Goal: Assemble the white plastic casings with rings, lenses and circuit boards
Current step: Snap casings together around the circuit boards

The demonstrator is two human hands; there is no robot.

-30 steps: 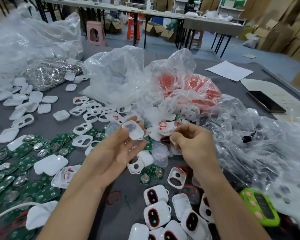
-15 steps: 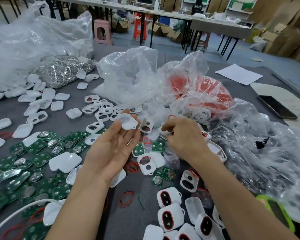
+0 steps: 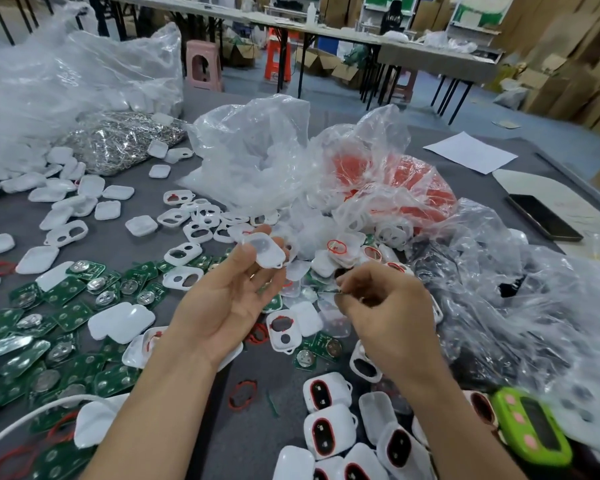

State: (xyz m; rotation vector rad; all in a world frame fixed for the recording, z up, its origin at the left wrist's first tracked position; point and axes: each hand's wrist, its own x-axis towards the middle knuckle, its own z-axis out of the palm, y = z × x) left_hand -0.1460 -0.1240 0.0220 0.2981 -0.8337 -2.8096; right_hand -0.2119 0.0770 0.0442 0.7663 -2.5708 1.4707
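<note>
My left hand [image 3: 227, 299] is palm up and holds a white plastic casing [image 3: 264, 251] at its fingertips, between thumb and fingers. My right hand [image 3: 387, 317] hovers just right of it with curled fingers pinching something small and thin [image 3: 333, 289]; what it is I cannot tell. Green circuit boards [image 3: 66, 306] with round metal cells lie spread at the left. White casing halves [image 3: 184, 252] are scattered behind my left hand. Finished casings with red-ringed dark lenses [image 3: 329, 431] lie in front, near the bottom. A loose red ring [image 3: 242, 394] rests on the grey table [image 3: 194, 427].
Clear plastic bags [image 3: 253, 154] pile up at the centre, one holding red rings [image 3: 388, 181]. A bag of metal parts [image 3: 118, 140] sits at the back left. A black phone [image 3: 542, 216] and white paper [image 3: 470, 152] lie at right. A green device [image 3: 534, 429] is at the bottom right.
The camera has tilted, so the table scene sits lower in the frame. My right hand has drawn back from the pile toward me, pinching something small. My left hand still holds the casing.
</note>
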